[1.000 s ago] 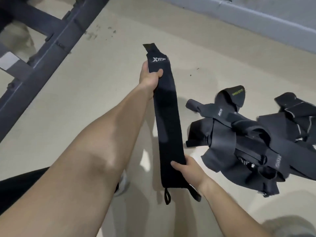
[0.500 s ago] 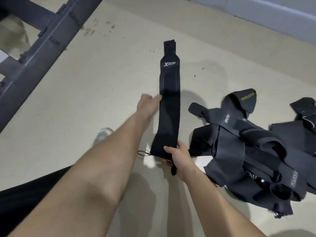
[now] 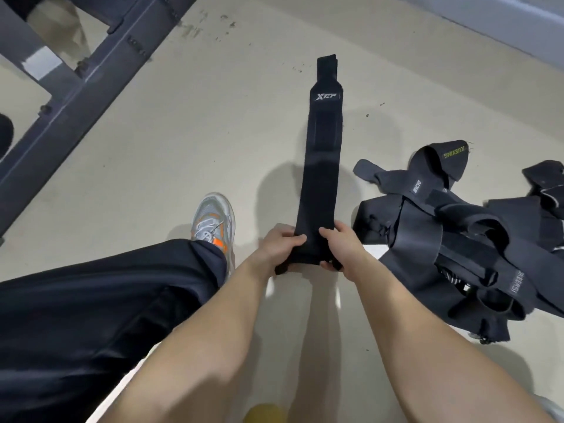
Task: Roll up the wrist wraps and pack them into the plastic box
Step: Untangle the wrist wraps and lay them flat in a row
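A long black wrist wrap (image 3: 322,166) with a white logo lies stretched flat on the beige floor, pointing away from me. My left hand (image 3: 279,250) and my right hand (image 3: 340,247) both grip its near end, one at each side edge, where the fabric is bunched or folded. A pile of several more black wrist wraps (image 3: 457,236) lies on the floor to the right, apart from my hands. No plastic box is in view.
My left leg in black trousers (image 3: 106,303) and a grey-orange shoe (image 3: 213,219) are to the left of the wrap. A dark metal frame (image 3: 91,74) crosses the upper left. A grey wall base (image 3: 503,29) runs along the upper right.
The wrap went from held up in the air to lying flat on the floor. My left hand slid from its far end down to its near end, joining my right hand.
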